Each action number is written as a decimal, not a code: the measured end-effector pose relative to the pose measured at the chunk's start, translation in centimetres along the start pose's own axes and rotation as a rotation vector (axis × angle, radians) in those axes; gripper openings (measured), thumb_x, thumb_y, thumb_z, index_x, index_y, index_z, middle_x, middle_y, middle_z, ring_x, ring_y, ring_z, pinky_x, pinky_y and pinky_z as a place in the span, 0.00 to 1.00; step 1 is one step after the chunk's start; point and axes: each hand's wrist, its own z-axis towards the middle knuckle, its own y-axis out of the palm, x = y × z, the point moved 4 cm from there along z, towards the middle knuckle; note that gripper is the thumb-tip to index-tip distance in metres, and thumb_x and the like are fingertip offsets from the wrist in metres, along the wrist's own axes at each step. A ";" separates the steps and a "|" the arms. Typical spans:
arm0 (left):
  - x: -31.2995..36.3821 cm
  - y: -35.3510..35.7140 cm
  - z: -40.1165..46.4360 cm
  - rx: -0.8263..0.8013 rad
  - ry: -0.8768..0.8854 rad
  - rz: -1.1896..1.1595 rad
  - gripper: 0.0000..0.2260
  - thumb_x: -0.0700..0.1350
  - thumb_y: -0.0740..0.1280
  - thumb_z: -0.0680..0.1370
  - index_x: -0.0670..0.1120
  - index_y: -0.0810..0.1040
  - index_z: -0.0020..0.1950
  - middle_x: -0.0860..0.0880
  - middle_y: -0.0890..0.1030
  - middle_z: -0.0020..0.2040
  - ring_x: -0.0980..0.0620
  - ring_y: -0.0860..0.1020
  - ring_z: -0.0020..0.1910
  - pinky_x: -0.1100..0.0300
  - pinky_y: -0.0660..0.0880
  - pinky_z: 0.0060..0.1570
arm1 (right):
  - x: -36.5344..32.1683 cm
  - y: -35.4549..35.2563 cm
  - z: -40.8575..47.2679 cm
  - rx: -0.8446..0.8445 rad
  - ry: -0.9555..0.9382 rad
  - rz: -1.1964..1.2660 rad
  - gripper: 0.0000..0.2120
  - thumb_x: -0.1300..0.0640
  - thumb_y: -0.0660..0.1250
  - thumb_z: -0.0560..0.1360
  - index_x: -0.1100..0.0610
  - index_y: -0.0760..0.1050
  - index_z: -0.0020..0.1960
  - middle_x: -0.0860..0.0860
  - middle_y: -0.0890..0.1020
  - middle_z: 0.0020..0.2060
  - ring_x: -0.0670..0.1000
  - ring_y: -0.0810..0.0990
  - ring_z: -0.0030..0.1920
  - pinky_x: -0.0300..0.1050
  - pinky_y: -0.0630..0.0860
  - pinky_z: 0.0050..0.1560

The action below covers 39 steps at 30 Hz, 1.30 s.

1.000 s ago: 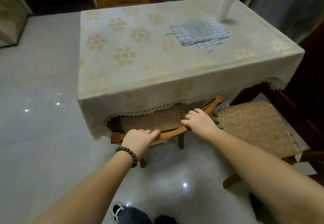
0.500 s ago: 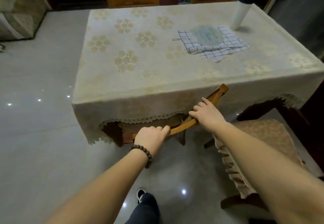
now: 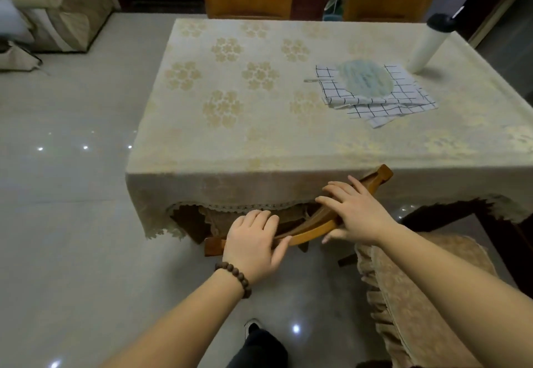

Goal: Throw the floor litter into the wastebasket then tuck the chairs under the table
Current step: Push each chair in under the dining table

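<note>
A wooden chair (image 3: pixel 310 232) stands pushed in at the near side of the table (image 3: pixel 259 148), which carries a cream flowered tablecloth. Its seat is mostly hidden behind the lace hem; only the curved back rail sticks out. My left hand (image 3: pixel 253 245), with a bead bracelet on the wrist, grips the rail's left part, thumb below. My right hand (image 3: pixel 357 213) lies over the right part, fingers stretched across the top and thumb underneath. A second chair (image 3: pixel 418 295) with a frilled beige cushion stands out from the table at the lower right. No litter or wastebasket shows.
On the table lie a checked cloth (image 3: pixel 383 99) with a pale round mat and a white tumbler (image 3: pixel 427 44) with a dark lid. Two chair backs (image 3: pixel 248 3) stand at the far side. A sofa (image 3: pixel 57 13) is at the far left. My shoe (image 3: pixel 252 328) is on the glossy tiles.
Both hands have pushed the chair forward under the table; its seat has slid behind the tablecloth hem. My right fingers have spread out over the rail.
</note>
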 end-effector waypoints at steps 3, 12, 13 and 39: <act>-0.1 -0.8 -0.1 0.089 -0.183 0.049 0.21 0.58 0.57 0.76 0.47 0.79 0.60 0.45 0.79 0.62 0.44 0.74 0.65 0.45 0.66 0.65 | 0.8 -0.2 0.3 -0.024 -0.068 -0.063 0.46 0.21 0.51 0.64 0.49 0.63 0.72 0.54 0.65 0.72 0.55 0.55 0.75 0.62 0.38 0.73; -0.6 1.2 -0.5 -0.143 -0.455 0.210 0.34 0.67 0.44 0.76 0.51 0.58 0.77 0.46 0.57 0.77 0.43 0.47 0.77 0.37 0.46 0.72 | 1.7 0.6 1.0 -0.060 -0.086 -0.087 0.46 0.22 0.44 0.63 0.45 0.58 0.74 0.51 0.60 0.75 0.53 0.57 0.75 0.61 0.45 0.74; -0.7 1.3 -0.4 -0.148 -0.455 0.222 0.34 0.67 0.45 0.76 0.50 0.59 0.77 0.46 0.59 0.77 0.43 0.48 0.77 0.36 0.48 0.72 | 1.8 0.6 1.0 -0.068 -0.074 -0.078 0.46 0.22 0.44 0.63 0.45 0.55 0.75 0.50 0.59 0.75 0.53 0.58 0.75 0.61 0.46 0.74; -16.9 -0.9 5.5 -0.285 -0.146 0.273 0.37 0.69 0.40 0.73 0.50 0.76 0.65 0.49 0.81 0.58 0.48 0.78 0.58 0.46 0.59 0.68 | -7.5 -1.2 8.4 0.018 0.155 0.087 0.37 0.29 0.55 0.71 0.51 0.61 0.72 0.50 0.70 0.69 0.53 0.73 0.64 0.50 0.68 0.64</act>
